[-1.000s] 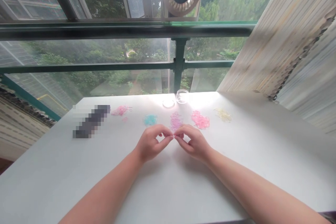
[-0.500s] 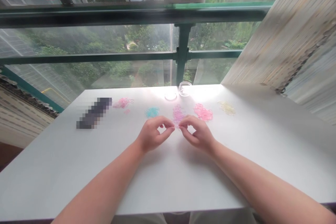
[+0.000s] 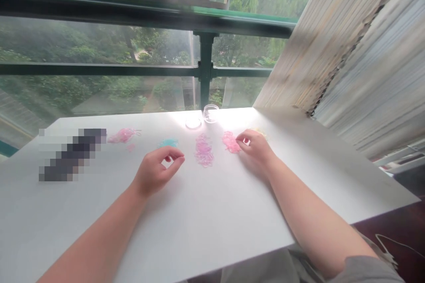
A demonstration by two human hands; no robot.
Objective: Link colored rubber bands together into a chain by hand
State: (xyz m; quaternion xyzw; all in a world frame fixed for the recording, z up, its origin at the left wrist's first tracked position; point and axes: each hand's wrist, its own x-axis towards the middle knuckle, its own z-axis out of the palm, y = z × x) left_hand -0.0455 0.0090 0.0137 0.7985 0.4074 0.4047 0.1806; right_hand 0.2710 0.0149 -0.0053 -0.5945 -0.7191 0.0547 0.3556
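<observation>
My left hand (image 3: 159, 169) is pinched, thumb against fingertips, just in front of the turquoise pile of small bands (image 3: 168, 143); anything between its fingertips is too small to make out. Thumb and forefinger of my right hand (image 3: 254, 146) meet at the right edge of the bright pink pile (image 3: 230, 141), and what they grip, if anything, cannot be made out. Between the hands lies a purple-pink pile (image 3: 204, 150). Partly hidden behind my right hand is a pale yellow pile (image 3: 260, 132).
A clear round container (image 3: 211, 114) and a clear lid (image 3: 193, 123) stand at the table's back edge. Another pink pile (image 3: 123, 135) lies at the left, beside a dark pixelated object (image 3: 75, 154). Beyond the white table (image 3: 206, 225) are a window and a curtain (image 3: 299, 44).
My hands have moved apart. The right one has gone to the bright pink pile, the left one away from the purple-pink pile. The view has turned to the right.
</observation>
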